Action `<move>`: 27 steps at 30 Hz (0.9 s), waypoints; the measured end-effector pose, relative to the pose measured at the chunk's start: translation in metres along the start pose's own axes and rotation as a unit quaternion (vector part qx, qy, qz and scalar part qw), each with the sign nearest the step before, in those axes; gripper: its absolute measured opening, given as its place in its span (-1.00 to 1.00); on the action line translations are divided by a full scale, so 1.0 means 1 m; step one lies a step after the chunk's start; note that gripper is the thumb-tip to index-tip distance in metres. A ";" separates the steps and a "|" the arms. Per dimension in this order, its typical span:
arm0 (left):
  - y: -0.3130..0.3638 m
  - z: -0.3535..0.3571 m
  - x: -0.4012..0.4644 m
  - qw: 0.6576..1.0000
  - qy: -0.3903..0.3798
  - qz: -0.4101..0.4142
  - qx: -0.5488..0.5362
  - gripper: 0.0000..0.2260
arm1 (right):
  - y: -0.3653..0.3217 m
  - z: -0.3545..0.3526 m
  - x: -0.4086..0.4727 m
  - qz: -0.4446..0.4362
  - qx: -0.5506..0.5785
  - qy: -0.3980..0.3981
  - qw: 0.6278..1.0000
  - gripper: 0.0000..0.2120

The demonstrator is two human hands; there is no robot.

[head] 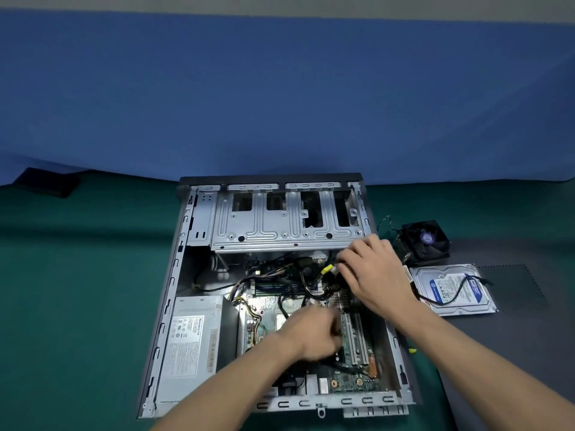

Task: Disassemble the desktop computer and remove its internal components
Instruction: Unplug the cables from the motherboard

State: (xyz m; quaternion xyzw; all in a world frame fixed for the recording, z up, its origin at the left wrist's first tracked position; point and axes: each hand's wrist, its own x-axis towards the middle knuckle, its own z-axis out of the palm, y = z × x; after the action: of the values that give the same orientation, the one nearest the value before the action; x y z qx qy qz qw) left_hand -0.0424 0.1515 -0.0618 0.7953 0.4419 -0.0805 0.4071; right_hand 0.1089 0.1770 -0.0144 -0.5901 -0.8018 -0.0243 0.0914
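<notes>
My right hand [370, 275] pinches the yellow plug [327, 269]; left hand [314, 332], grip unclear, rests on the motherboard [354, 379]. Cables are limp: I should pull connectors, not wires.

We see a green cloth [77, 290] covering the bench, a dark grey mat [513, 353] at its right edge, a black object [46, 181] at the far left corner, and a blue backdrop [280, 98] behind.

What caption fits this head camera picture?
Both hands work on cables inside an open computer case; a hard drive lies outside.
</notes>
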 end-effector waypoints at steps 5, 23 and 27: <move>0.021 0.019 0.012 0.947 -0.145 0.116 0.263 -0.87 | 0.002 0.006 -0.005 0.066 0.032 0.022 0.997 -0.93; 0.012 -0.028 -0.011 0.907 0.323 0.056 -0.263 -0.84 | 0.009 -0.004 0.016 0.270 0.391 -0.010 0.880 -0.77; 0.022 -0.043 -0.002 0.797 0.385 -0.010 -0.466 -0.85 | 0.012 -0.014 0.019 0.272 0.489 -0.094 0.824 -0.82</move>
State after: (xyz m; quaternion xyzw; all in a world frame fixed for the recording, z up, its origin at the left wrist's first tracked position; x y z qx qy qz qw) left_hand -0.0366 0.1745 -0.0199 0.4707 0.5540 0.4444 0.5235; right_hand 0.1164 0.1969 0.0017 -0.6615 -0.5205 0.4521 0.2951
